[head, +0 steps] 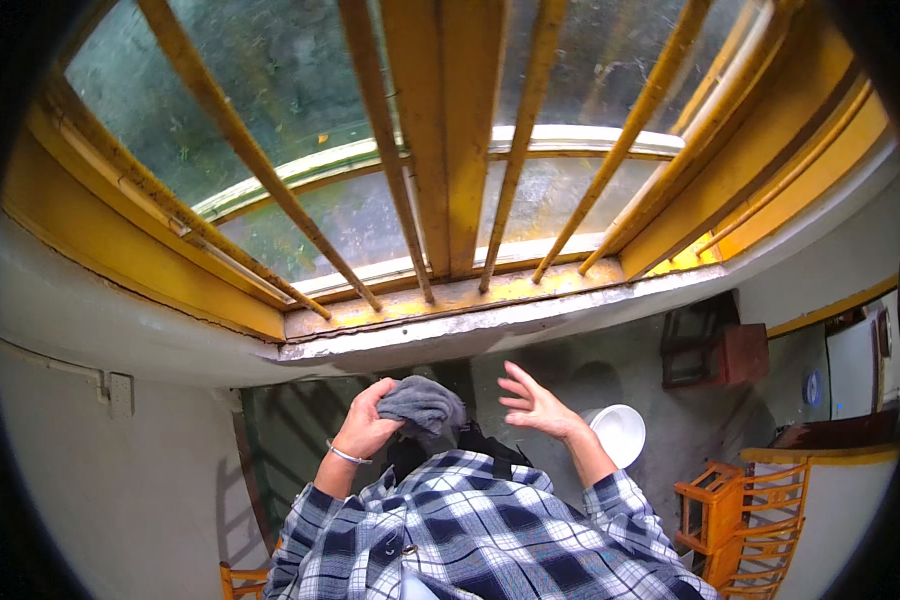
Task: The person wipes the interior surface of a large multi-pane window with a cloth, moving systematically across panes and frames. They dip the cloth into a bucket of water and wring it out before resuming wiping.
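Note:
My left hand (367, 420) grips a bunched dark grey cloth (424, 405) in front of my chest. Fingers spread, my right hand (538, 405) is raised with nothing in it. A white bucket (619, 436) stands on the floor, partly behind my right forearm. Ahead of both hands runs the window sill (457, 307), its paint worn and its front edge chipped. Yellow window bars (521, 142) rise from the sill before the glass panes (322, 232), which look smeared. Neither hand touches the sill or the bars.
Wooden chairs (742, 517) stand at the lower right, and part of another chair (244, 577) shows at the lower left. A dark red wooden stool (742, 352) is near the right wall. An outlet box (121, 395) is fixed to the left wall.

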The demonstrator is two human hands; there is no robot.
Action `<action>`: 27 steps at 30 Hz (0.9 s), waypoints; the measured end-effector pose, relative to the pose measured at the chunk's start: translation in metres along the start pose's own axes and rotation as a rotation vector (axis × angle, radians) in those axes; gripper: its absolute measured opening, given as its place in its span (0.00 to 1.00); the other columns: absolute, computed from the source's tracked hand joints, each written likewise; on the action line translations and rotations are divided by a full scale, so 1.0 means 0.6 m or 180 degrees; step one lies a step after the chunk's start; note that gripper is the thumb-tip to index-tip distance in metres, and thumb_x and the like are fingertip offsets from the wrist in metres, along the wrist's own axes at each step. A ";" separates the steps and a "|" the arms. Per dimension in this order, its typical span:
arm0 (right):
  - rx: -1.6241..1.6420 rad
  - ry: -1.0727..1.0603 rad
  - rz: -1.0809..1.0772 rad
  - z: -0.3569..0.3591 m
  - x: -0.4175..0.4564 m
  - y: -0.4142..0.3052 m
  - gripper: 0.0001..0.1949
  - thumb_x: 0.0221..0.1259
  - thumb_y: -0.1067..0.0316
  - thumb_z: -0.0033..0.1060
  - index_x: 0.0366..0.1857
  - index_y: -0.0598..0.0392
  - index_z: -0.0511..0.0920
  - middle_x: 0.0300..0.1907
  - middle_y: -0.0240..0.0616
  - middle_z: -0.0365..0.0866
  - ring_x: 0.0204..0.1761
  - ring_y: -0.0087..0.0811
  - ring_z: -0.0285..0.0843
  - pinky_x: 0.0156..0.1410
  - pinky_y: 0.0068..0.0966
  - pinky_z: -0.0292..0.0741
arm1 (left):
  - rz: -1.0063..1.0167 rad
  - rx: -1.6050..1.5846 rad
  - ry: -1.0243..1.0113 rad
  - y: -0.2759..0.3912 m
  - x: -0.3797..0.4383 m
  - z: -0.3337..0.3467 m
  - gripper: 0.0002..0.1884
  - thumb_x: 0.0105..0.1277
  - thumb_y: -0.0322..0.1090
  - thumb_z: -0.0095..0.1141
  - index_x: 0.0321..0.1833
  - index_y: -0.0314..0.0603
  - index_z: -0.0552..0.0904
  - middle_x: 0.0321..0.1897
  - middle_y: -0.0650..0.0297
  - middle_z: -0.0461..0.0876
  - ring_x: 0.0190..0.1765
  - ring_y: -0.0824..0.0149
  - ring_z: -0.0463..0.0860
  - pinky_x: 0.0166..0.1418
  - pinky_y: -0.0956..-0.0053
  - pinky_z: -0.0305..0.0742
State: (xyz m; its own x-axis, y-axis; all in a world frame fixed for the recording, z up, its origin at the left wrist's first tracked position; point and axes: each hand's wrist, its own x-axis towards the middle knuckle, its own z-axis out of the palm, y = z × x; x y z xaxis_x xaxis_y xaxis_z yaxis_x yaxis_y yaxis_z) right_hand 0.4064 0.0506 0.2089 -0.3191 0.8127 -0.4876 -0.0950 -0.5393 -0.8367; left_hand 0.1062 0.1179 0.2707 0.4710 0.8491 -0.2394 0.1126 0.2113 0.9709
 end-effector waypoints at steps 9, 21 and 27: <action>-0.0277 0.0573 -0.1713 0.079 0.054 -0.023 0.37 0.44 0.74 0.73 0.64 0.57 0.66 0.63 0.38 0.71 0.64 0.29 0.68 0.71 0.27 0.62 | 0.0963 0.1648 -0.0169 0.100 0.054 0.101 0.23 0.52 0.25 0.61 0.53 0.34 0.74 0.45 0.54 0.76 0.51 0.60 0.77 0.53 0.72 0.75; -0.0385 0.1544 -0.1300 0.001 0.008 0.067 0.30 0.45 0.66 0.74 0.57 0.60 0.73 0.52 0.39 0.81 0.56 0.29 0.76 0.65 0.27 0.69 | 0.1817 0.2122 0.1534 0.280 0.294 0.098 0.06 0.69 0.24 0.46 0.46 0.29 0.71 0.34 0.54 0.79 0.31 0.66 0.83 0.34 0.74 0.81; 0.0221 0.1785 -0.1127 -0.037 -0.014 0.105 0.29 0.46 0.68 0.74 0.56 0.60 0.73 0.51 0.39 0.81 0.54 0.28 0.77 0.63 0.27 0.71 | 0.1667 0.1788 0.1834 0.281 0.301 0.108 0.05 0.69 0.27 0.48 0.41 0.31 0.71 0.28 0.53 0.79 0.24 0.60 0.81 0.28 0.68 0.77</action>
State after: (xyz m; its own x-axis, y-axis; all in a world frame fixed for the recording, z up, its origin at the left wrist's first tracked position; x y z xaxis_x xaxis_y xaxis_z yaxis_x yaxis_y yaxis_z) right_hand 0.4244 0.0147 0.1549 0.2795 0.9249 -0.2577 -0.1702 -0.2164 -0.9614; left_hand 0.2668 0.2758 0.3914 0.0951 0.9090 0.4057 0.4834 -0.3985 0.7794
